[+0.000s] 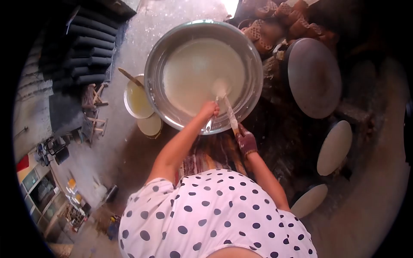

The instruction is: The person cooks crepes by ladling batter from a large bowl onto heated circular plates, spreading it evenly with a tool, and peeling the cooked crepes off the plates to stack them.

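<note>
A large round metal basin [151, 92] stands in front of me with pale creamy liquid [193, 69] in it. My left hand [209, 110] is bare and closed round a metal utensil [209, 125] over the basin's near side. Gloved in dark red, my right hand [245, 139] grips a pale-coated wooden stick [231, 112] that leans over the near rim. The stick's far end meets the liquid beside the utensil's tip, where a lighter patch shows. What the utensil's far end looks like is hard to make out.
Left of the basin sit a bowl of yellowish liquid [138, 101] with a wooden handle across it and a pale round container [150, 125]. Three round plates, the largest a grey disc [314, 78], stand at the right. Clay pieces [297, 21] are piled behind; stacked dark rolls [92, 47] lie far left.
</note>
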`<state>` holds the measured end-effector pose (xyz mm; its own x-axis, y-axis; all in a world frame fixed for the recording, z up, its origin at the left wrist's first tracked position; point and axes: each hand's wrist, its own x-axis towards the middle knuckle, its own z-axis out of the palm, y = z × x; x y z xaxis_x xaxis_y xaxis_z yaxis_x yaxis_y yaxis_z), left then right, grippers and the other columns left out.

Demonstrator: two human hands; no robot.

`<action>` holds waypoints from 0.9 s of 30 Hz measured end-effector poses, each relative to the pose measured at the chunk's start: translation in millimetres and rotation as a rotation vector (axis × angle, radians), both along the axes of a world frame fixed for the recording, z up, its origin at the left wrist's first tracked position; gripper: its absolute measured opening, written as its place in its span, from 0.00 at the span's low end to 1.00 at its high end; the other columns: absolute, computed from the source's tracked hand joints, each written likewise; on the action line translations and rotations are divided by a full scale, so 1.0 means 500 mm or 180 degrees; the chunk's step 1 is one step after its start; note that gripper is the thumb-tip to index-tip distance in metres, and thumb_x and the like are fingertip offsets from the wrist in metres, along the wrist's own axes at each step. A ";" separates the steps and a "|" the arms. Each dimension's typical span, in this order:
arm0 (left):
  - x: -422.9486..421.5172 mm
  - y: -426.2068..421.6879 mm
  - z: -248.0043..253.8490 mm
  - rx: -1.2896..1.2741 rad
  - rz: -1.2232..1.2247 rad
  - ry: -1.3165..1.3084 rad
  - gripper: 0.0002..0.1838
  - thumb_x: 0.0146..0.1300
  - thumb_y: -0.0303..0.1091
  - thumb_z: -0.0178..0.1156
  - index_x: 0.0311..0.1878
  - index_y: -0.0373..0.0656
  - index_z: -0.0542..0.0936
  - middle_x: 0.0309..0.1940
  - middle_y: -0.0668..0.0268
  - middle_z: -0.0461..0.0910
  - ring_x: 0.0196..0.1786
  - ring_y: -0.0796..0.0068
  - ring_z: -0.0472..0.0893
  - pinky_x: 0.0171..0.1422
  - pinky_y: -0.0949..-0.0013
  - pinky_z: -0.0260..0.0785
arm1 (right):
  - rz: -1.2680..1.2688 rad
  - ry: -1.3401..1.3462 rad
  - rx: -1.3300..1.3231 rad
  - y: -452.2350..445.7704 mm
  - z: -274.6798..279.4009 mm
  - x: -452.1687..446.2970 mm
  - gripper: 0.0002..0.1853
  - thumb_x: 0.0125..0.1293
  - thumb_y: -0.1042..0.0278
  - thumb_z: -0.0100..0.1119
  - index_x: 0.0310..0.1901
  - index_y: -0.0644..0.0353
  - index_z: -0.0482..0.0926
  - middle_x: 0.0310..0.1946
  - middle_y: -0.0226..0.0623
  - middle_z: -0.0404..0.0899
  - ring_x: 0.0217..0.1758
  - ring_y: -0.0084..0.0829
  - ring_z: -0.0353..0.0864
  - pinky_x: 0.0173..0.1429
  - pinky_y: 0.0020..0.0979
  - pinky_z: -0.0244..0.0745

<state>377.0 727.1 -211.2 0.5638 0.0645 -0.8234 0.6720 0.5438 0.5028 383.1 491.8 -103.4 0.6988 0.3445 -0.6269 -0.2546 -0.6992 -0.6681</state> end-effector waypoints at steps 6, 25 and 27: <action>0.035 0.052 0.467 0.0016 0.0879 -0.0986 0.17 0.70 0.33 0.44 0.59 0.40 0.67 0.18 0.73 0.64 0.12 0.84 0.63 0.15 0.77 0.60 | -0.0010 -0.0757 0.0790 0.066 0.240 0.004 0.27 0.65 0.74 0.53 0.66 0.50 0.67 0.54 0.37 0.78 0.45 0.23 0.79 0.50 0.26 0.73; -0.013 0.211 0.665 0.0765 -0.0152 -0.1742 0.21 0.72 0.35 0.47 0.67 0.47 0.64 0.16 0.76 0.62 0.12 0.86 0.60 0.15 0.79 0.54 | 0.0500 -0.3491 0.0088 0.016 0.287 0.033 0.25 0.55 0.62 0.64 0.57 0.40 0.75 0.31 0.38 0.78 0.32 0.40 0.80 0.35 0.41 0.77; 0.012 0.179 0.631 -0.0005 -0.0172 -0.1466 0.22 0.72 0.34 0.46 0.67 0.45 0.62 0.16 0.74 0.63 0.13 0.85 0.63 0.15 0.80 0.55 | 0.0267 -0.3295 0.0108 -0.020 0.294 0.027 0.26 0.54 0.64 0.64 0.57 0.40 0.75 0.32 0.38 0.77 0.32 0.41 0.80 0.37 0.40 0.77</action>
<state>383.0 816.6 104.2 0.8733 0.0240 -0.4865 0.4063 0.5151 0.7547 396.5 481.7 43.5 0.8626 0.4231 0.2772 0.5034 -0.6649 -0.5518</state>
